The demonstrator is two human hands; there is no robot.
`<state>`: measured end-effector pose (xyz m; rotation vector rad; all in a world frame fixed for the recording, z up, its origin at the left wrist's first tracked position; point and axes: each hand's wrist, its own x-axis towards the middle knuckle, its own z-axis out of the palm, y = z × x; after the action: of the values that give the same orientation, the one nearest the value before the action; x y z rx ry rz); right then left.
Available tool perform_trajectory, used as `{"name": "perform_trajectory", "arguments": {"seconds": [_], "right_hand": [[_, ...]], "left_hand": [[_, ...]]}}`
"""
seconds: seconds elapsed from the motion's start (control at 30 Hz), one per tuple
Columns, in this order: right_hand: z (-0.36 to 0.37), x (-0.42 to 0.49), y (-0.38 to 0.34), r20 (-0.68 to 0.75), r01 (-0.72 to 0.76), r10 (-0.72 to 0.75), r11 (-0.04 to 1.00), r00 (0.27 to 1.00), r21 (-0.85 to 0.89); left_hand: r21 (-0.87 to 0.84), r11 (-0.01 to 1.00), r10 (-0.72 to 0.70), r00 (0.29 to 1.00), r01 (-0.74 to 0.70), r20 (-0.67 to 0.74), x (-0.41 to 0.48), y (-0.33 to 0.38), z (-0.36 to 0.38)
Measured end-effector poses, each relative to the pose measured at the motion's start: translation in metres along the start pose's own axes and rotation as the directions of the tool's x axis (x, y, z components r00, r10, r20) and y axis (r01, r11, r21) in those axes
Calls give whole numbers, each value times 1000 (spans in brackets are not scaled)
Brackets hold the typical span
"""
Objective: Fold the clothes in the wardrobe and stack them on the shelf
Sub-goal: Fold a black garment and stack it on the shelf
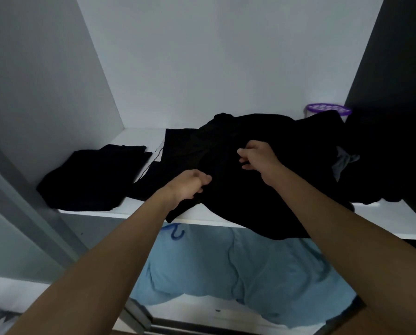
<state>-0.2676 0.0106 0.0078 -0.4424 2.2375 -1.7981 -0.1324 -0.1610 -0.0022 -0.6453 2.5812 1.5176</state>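
A black garment (245, 204) lies spread over the white shelf (390, 218), its lower part hanging past the front edge. My left hand (190, 186) grips its cloth near the front edge. My right hand (258, 154) pinches the cloth further back, fingers curled. A folded black garment (93, 180) sits on the shelf at the left. Between them lies another flat black piece (178, 151) with a thin white trim. A pile of dark clothes (371, 165) fills the right end.
A purple perforated lid (329, 109) shows at the back right behind the pile. A grey cloth (344, 162) pokes out of the pile. Below the shelf hangs light blue fabric (238, 274) with a blue hanger hook (176, 234). A white side wall (45, 93) stands left.
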Motion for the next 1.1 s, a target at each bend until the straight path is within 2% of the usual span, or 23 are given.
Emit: {"name": "perform_trajectory", "arguments": {"seconds": [0.07,0.13,0.17,0.23,0.27,0.3,0.37,0.43,0.47,0.53,0.6,0.67,0.7,0.77,0.9,1.0,1.1], "right_hand": [[-6,-36,-6,205,193,-164,972,965,-131],[-5,-78,-6,440,383,-208,852,873,-357],[-1,-98,-1,545,472,-188,761,817,-445],[12,-134,14,654,573,-103,597,749,-562],[16,-147,21,647,570,-74,554,759,-606],[17,-156,28,610,535,-68,564,789,-629],[12,-168,37,479,350,-63,766,876,-539],[0,-177,40,340,103,12,942,940,-321],[-7,-179,43,283,-12,75,975,956,-220],[-24,-180,46,159,-161,180,979,971,-124],[-41,-174,41,-49,-208,206,976,977,-58],[-53,-159,29,-228,-161,146,986,963,-45],[-56,-149,21,-249,-144,129,988,960,-46],[-54,-129,6,-188,-181,170,982,967,-45],[-20,-89,-21,23,-280,283,957,959,-73],[18,-73,-20,-11,-213,213,975,977,-58],[30,-73,-12,-77,-102,124,965,989,241]], "left_hand": [[-330,942,-54,997,68,51,0,6,-8],[-539,830,-46,981,141,187,2,17,-11],[-560,815,-23,974,149,227,0,23,-8],[-467,877,5,969,115,248,-1,32,9],[-361,929,3,975,80,224,-1,35,20],[-251,967,3,982,45,186,0,35,31],[-146,989,14,992,4,123,0,31,47],[-179,983,50,994,-31,100,0,25,52],[-223,973,76,994,-55,85,-1,22,49],[-335,935,126,992,-118,3,-5,19,41],[-422,882,163,976,-209,-143,-9,17,29],[-427,851,217,945,-305,-243,-17,18,18],[-399,851,253,932,-342,-259,-21,18,15],[-342,852,335,916,-395,-223,-34,17,14],[-297,848,477,877,-439,66,-68,9,22],[-156,905,423,875,-396,235,-82,-3,28],[-67,963,270,930,-262,249,-81,-26,16]]}}
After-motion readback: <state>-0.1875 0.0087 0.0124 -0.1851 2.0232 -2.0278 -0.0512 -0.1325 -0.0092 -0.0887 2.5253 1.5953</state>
